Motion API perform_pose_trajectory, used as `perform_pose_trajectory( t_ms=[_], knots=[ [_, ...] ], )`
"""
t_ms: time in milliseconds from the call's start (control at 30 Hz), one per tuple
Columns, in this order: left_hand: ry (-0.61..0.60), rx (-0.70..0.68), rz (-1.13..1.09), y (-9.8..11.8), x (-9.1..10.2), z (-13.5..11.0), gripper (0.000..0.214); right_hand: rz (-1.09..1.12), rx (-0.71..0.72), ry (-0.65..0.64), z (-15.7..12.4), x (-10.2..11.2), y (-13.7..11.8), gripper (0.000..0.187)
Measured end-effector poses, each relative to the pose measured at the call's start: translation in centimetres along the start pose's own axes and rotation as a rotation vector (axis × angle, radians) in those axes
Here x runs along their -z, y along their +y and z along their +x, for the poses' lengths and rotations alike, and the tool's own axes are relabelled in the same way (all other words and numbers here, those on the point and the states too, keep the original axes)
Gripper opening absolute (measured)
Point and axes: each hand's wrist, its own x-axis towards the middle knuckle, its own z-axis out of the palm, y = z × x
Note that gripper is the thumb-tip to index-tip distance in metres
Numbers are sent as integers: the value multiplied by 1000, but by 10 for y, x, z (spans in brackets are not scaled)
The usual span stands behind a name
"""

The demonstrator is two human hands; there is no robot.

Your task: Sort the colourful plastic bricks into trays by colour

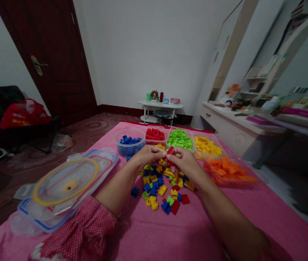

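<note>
Both hands meet over a pile of mixed toy bricks in blue, yellow, green and red. Between them is a red toy brick, which may be more than one piece joined. My right hand is closed around it. The fingertips of my left hand pinch its left side. Just beyond the hands stand a round tub of blue bricks, a box of red bricks and a box of green bricks. To the right are a box of yellow bricks and a box of orange bricks.
Clear container lids with blue, red and yellow rims lie stacked at the left of the pink cloth. Farther off are a white oval table, a dark stool and a cluttered white dresser.
</note>
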Motion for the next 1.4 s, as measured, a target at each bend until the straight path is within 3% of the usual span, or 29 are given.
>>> perform_pose_trajectory(
  t_ms=[267,400,500,700,833,933,1067,1167,1300,1400],
  knots=[
    [16,32,-8,-3,-2,1,41,95,19,66,2,-5,7,27],
    [30,82,-29,-7,-2,2,36,228,-55,75,3,-8,16,26],
    [128,114,-24,-9,1,4,29,352,-117,69,14,-7,21,24],
    [397,-40,140,-17,16,16,24,84,-144,117,82,-3,7,14],
    [447,-155,262,-29,22,24,27,-114,-112,179,135,-9,-5,10],
    [453,-174,352,-34,22,26,27,-307,-23,220,154,-13,-5,19],
    [485,-184,511,-32,19,22,24,-590,136,214,143,-13,5,19],
    [492,-172,651,-33,17,20,30,-740,234,115,119,-14,15,16],
    [368,-174,844,-40,14,19,45,-881,347,-83,90,-19,28,21],
    [279,-204,947,-46,14,20,47,-969,384,-148,74,-21,35,30]
  ],
)
